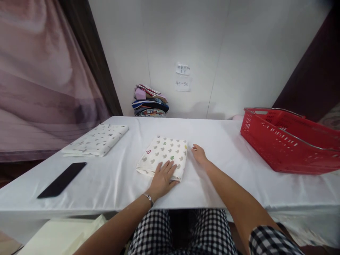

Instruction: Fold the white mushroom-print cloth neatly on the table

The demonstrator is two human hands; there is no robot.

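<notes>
With the patterned cloth before the person as the clock's centre, a plain white wall (212,39) fills the far side at 12 o'clock. Below it spreads a table (223,141) covered in shiny white fabric, its surface lightly creased. A dusty-pink curtain (39,71) hangs at 10 o'clock. At 3 o'clock, well apart from the cloth, a red plastic basket (268,143) with slotted sides and metal handles stands on the table. At 6 o'clock, below the table edge, are the person's black-and-white checked trousers (150,232).

The patterned cloth (166,152) lies folded into a flat, roughly square pad near the table's middle, white with small grey mushroom-like shapes and a few green, red and yellow ones. Between 9 and 10 o'clock lies a second folded cloth (98,140), white with scattered dark motifs. A flat black slab (62,180) rests at 8 o'clock. A stack of folded textiles (150,102) stands towards 11 o'clock, against the wall.

The left hand (163,179) lies palm down on the cloth's near edge, at 6 o'clock, fingers slightly apart. The right hand (199,154) is just beside the cloth at 3 o'clock, fingers loosely bent; whether its thumb meets them cannot be told. A paper sign (182,84) on the wall, near 1 o'clock, reads "45-50". A silvery bracelet (149,199) circles the left wrist.
</notes>
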